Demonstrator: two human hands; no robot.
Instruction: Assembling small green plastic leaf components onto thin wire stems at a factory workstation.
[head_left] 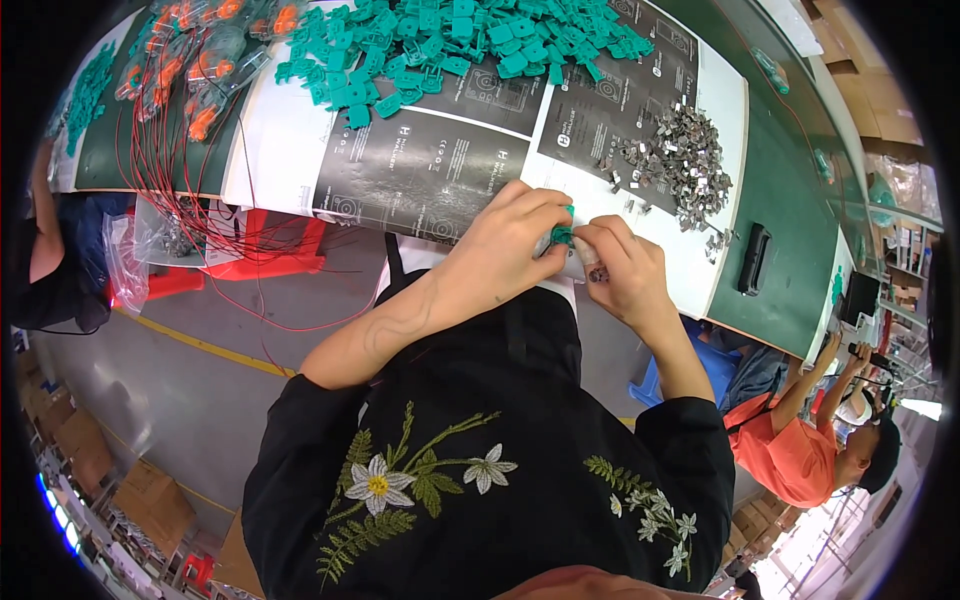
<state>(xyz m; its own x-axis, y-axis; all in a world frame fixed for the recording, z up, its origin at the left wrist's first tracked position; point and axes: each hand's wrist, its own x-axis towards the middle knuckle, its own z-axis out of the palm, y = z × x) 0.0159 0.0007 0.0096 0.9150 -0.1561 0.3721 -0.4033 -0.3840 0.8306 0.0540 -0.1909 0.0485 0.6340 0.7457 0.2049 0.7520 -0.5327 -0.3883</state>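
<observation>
My left hand point(515, 232) is closed with a small teal plastic part point(564, 234) between its fingertips, over the near edge of the table. Right beside it, my right hand point(632, 268) has its thumb and fingertips up against that part. Several small dark metal pieces point(598, 273) show in the curl of my right fingers, and a pale wrap covers one fingertip. The exact contact between the hands is partly hidden by fingers. Beyond them lies a big heap of teal plastic parts point(440, 45). A pile of small metal pieces point(690, 160) lies to the right.
Black printed sheets point(400, 175) cover the table. Clear-and-orange units point(205, 70) with dark red wires point(165, 150) lie at the far left, wires hanging over the edge. A black oblong object point(755, 258) rests on the green mat. People sit at both sides; one wears orange point(790, 455).
</observation>
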